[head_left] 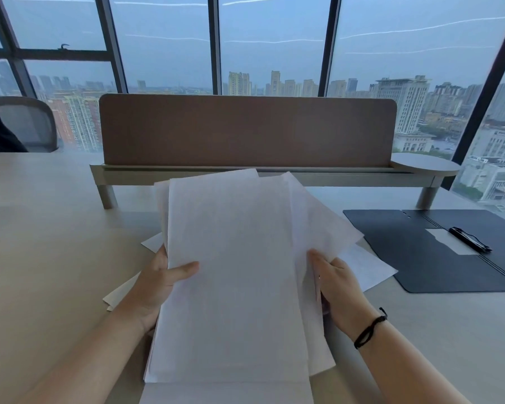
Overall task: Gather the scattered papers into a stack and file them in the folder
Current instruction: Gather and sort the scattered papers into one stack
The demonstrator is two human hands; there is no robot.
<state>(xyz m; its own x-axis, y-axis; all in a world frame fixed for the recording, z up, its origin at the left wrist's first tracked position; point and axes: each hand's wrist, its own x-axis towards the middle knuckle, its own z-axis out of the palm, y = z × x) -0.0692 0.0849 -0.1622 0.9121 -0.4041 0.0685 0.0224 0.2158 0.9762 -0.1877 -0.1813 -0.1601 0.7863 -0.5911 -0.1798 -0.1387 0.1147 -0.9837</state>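
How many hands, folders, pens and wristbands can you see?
Hands: 2, the left hand and right hand, both holding the papers
Folders: 1, folder
Pens: 1, pen
Wristbands: 1, wristband
Total: 5

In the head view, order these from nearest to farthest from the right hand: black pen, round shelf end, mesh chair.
1. black pen, on the open folder, just right of the right hand.
2. round shelf end, farther back on the right.
3. mesh chair, far left.

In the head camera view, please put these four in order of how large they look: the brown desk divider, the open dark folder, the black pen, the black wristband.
1. brown desk divider
2. open dark folder, partly cut off at the frame's right edge
3. black pen and black wristband: look alike, and the wristband is nearer, so unranked
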